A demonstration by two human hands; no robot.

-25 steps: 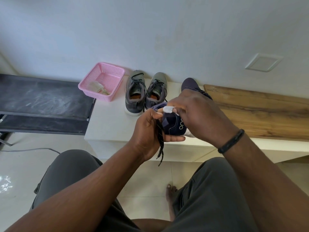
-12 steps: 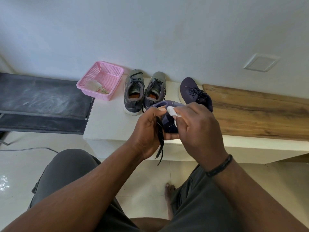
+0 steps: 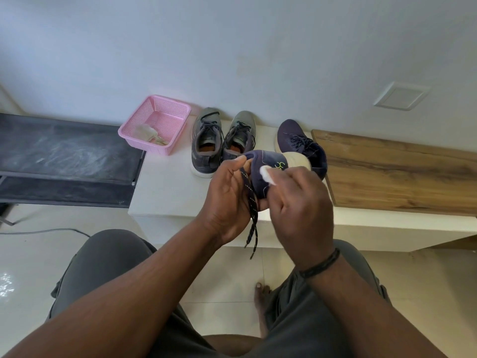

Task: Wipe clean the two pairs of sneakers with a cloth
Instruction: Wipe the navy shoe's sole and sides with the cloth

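Mid-frame: left hand (image 3: pixel 227 195) grips navy shoe (image 3: pixel 260 174), right hand (image 3: pixel 296 197) fingers pinch cloth (image 3: pixel 267 173) on heel. Wiping 1st pair; next, rub w/ firm strokes.

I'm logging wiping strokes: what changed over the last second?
The right hand slid the white cloth down off the navy sneaker's top onto its heel side, uncovering the sole. The left hand keeps gripping the sneaker. The grey pair and basket stayed put.
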